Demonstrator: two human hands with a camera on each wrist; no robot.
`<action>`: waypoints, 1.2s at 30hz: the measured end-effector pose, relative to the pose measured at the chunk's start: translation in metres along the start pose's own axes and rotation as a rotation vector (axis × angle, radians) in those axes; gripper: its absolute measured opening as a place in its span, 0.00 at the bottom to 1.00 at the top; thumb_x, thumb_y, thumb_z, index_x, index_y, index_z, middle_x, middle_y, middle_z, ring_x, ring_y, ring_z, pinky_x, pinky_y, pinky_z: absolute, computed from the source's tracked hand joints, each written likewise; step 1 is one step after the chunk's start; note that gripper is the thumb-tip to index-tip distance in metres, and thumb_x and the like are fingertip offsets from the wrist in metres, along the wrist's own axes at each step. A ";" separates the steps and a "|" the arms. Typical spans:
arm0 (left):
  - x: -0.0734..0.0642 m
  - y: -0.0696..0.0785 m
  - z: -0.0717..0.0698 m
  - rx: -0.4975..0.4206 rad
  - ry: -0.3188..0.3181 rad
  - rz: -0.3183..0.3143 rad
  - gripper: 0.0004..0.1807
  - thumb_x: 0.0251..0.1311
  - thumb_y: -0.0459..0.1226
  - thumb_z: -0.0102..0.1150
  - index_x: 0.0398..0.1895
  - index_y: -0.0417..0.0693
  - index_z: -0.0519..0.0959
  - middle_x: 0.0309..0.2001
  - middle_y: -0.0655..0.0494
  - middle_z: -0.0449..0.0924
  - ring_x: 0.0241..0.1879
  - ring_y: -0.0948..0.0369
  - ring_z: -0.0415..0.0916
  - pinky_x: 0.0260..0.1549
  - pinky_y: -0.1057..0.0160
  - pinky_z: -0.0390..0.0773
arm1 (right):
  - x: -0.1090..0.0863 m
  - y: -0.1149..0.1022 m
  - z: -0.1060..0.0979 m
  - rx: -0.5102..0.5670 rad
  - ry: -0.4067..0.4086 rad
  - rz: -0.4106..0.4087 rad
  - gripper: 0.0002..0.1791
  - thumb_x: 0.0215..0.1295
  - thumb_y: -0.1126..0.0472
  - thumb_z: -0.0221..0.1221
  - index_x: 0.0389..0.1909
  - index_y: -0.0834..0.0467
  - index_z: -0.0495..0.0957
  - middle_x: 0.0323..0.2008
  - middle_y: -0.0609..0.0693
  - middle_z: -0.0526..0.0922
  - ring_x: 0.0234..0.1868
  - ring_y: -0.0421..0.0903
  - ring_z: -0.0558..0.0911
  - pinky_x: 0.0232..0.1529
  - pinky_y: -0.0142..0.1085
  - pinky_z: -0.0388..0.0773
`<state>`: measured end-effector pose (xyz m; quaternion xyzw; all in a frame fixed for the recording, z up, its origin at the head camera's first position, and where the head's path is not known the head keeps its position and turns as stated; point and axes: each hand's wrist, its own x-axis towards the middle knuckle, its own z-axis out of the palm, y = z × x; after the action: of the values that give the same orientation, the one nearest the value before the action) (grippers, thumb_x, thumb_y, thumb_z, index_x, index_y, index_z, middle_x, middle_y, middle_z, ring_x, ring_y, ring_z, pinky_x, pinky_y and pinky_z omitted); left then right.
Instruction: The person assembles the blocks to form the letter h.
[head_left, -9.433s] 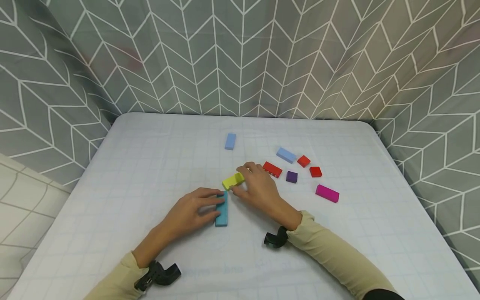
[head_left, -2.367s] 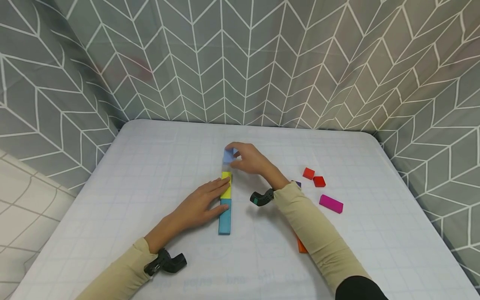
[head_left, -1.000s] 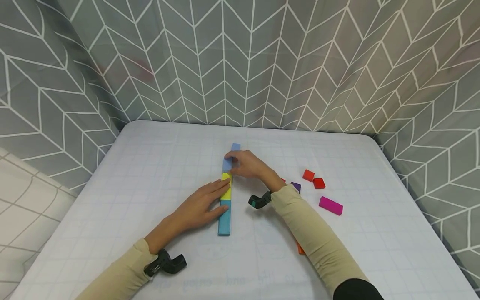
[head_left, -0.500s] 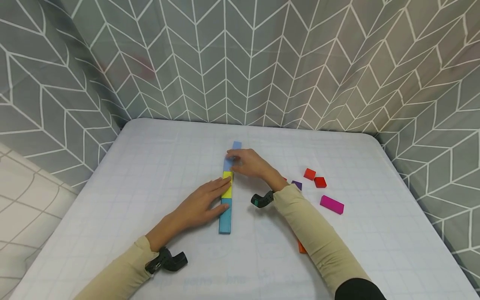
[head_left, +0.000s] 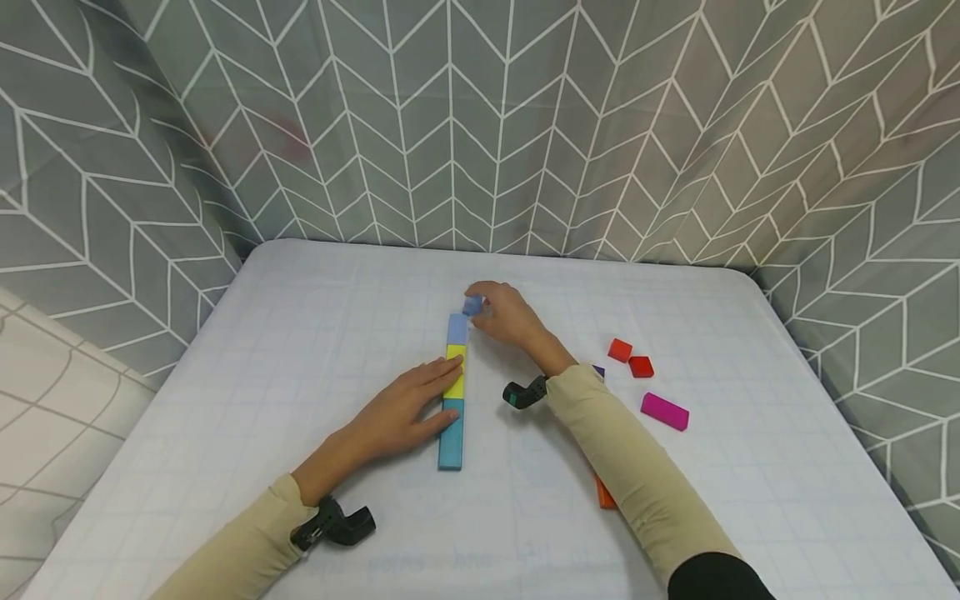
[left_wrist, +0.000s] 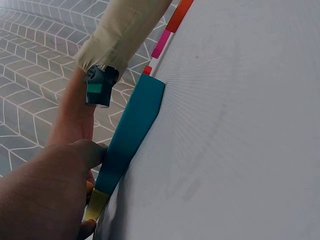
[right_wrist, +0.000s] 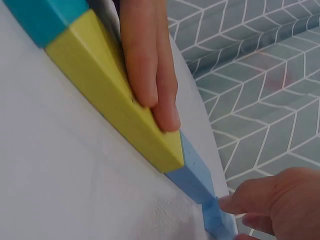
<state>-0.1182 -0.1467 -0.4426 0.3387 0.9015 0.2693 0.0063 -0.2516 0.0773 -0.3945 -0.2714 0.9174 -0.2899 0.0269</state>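
Note:
A teal block [head_left: 451,448], a yellow block [head_left: 456,387] and a light blue block [head_left: 457,329] lie end to end in a straight row. My left hand [head_left: 393,407] rests along the row's left side, its fingers extended on the yellow block and its thumb against the teal one. At the row's far end my right hand [head_left: 512,318] pinches a second light blue block [head_left: 472,306] between thumb and fingers. In the right wrist view this second block [right_wrist: 216,220] sits right at the end of the first, at an angle to it and partly covered by the fingers.
Right of the row lie two red blocks [head_left: 619,349] and a magenta block [head_left: 664,411]. A purple block [head_left: 599,371] and an orange block [head_left: 604,493] show partly from behind the right sleeve. A patterned curtain [head_left: 480,125] hangs behind the white tabletop [head_left: 337,317].
The yellow and first light blue blocks have come into line with the teal one. My right hand has since moved from that light blue block to the farther one, which is turned and slightly nearer.

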 end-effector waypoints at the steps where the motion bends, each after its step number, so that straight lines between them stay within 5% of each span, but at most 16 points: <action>1: 0.000 0.000 0.000 0.000 0.003 0.005 0.37 0.74 0.52 0.59 0.79 0.44 0.64 0.80 0.55 0.57 0.79 0.52 0.53 0.75 0.49 0.56 | 0.001 0.001 0.000 -0.010 0.007 0.007 0.25 0.68 0.68 0.67 0.65 0.65 0.78 0.67 0.59 0.76 0.62 0.57 0.78 0.64 0.45 0.74; 8: 0.000 0.003 -0.001 -0.002 0.008 0.015 0.37 0.74 0.51 0.59 0.79 0.43 0.65 0.80 0.53 0.58 0.78 0.50 0.54 0.74 0.48 0.57 | 0.010 0.013 0.005 -0.073 0.002 0.049 0.28 0.68 0.65 0.68 0.67 0.66 0.75 0.71 0.61 0.72 0.72 0.58 0.69 0.74 0.46 0.61; 20: -0.002 0.004 0.000 -0.008 0.021 0.013 0.37 0.74 0.51 0.60 0.79 0.43 0.66 0.80 0.53 0.59 0.78 0.50 0.55 0.74 0.48 0.58 | 0.015 0.023 0.012 -0.062 0.022 0.117 0.25 0.68 0.60 0.69 0.64 0.61 0.78 0.64 0.55 0.80 0.65 0.58 0.75 0.66 0.55 0.69; 27: -0.004 0.003 0.001 -0.008 0.058 0.054 0.37 0.72 0.49 0.62 0.77 0.40 0.67 0.78 0.50 0.61 0.77 0.48 0.57 0.73 0.45 0.60 | 0.011 0.028 0.009 0.025 0.051 0.102 0.23 0.70 0.61 0.68 0.63 0.62 0.78 0.64 0.58 0.80 0.67 0.57 0.74 0.69 0.50 0.68; 36: -0.003 0.002 -0.001 0.015 0.036 0.026 0.37 0.73 0.51 0.61 0.78 0.43 0.66 0.80 0.54 0.59 0.78 0.51 0.55 0.74 0.48 0.59 | 0.006 0.027 -0.005 0.073 0.085 0.108 0.23 0.70 0.63 0.67 0.63 0.63 0.77 0.64 0.59 0.79 0.65 0.56 0.76 0.67 0.49 0.70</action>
<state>-0.1147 -0.1479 -0.4415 0.3453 0.8991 0.2686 -0.0157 -0.2706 0.0952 -0.4046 -0.2077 0.9199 -0.3324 0.0136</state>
